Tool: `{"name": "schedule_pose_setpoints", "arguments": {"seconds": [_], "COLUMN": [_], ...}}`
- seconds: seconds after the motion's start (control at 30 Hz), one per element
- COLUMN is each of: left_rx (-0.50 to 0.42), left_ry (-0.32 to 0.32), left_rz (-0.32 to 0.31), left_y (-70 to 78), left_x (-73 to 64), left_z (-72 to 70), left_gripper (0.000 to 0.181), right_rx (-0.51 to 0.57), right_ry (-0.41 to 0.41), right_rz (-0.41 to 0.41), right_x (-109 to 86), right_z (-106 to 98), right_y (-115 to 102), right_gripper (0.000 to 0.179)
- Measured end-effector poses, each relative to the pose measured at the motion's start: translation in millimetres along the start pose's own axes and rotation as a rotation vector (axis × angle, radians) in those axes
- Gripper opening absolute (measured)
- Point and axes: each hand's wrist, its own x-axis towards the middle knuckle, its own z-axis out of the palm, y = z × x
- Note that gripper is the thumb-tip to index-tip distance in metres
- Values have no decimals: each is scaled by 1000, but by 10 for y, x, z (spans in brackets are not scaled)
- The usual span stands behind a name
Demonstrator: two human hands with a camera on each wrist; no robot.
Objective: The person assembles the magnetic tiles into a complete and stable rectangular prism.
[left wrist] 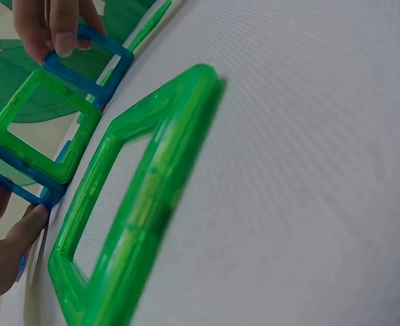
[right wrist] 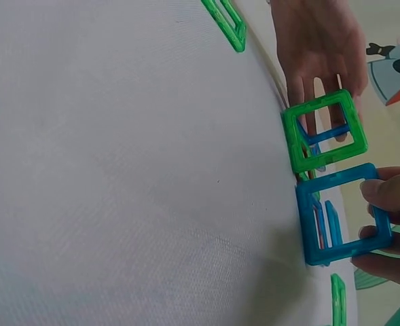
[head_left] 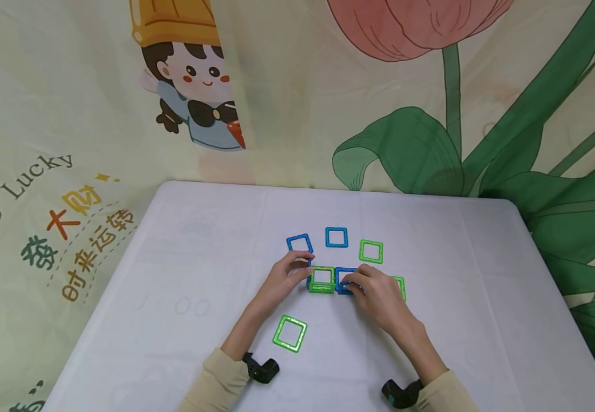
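Square magnetic tile frames are joined in a low structure at the table's middle. A green magnetic tile point(right wrist: 295, 139) stands upright there. Against its left side stands a blue magnetic tile point(left wrist: 23, 165), with the thumb and fingers of my left hand point(head_left: 279, 283) gripping its edges. My right hand point(head_left: 380, 294) pinches another blue magnetic tile point(right wrist: 304, 224) by its side, between thumb and fingers. That tile is upright beside the green one, its lower edge close over the table. In the right wrist view, the left fingers are partly hidden behind the green tile.
Behind the hands lie a blue tile point(head_left: 297, 236), another blue tile point(head_left: 336, 229) and a green tile point(head_left: 371, 242). One green tile point(head_left: 403, 286) is partly covered by the right hand. Nearer me, a green tile point(left wrist: 145, 210) lies on the white table point(head_left: 199, 286).
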Motion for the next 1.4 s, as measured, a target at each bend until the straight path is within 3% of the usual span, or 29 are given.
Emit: {"name": "schedule_pose_setpoints", "arguments": {"seconds": [0.6, 1.03, 1.2, 1.4], "left_rx": [2, -3, 1, 7], "left_ry": [-5, -9, -6, -5], "left_rz": [-7, -5, -6, -5], "left_y": [12, -6, -3, 4], "left_x": [-13, -3, -7, -6], "left_z": [-15, -12, -7, -8], "left_gripper": [36, 37, 37, 37], "right_rx": [22, 23, 8, 31], "right_ry": [5, -53, -33, 62], "right_rz": [-32, 39, 42, 16], "right_x": [0, -13, -62, -152], "right_z": [7, -24, -37, -94], "right_y": [-8, 2, 33, 66], "right_gripper": [19, 29, 32, 34]}}
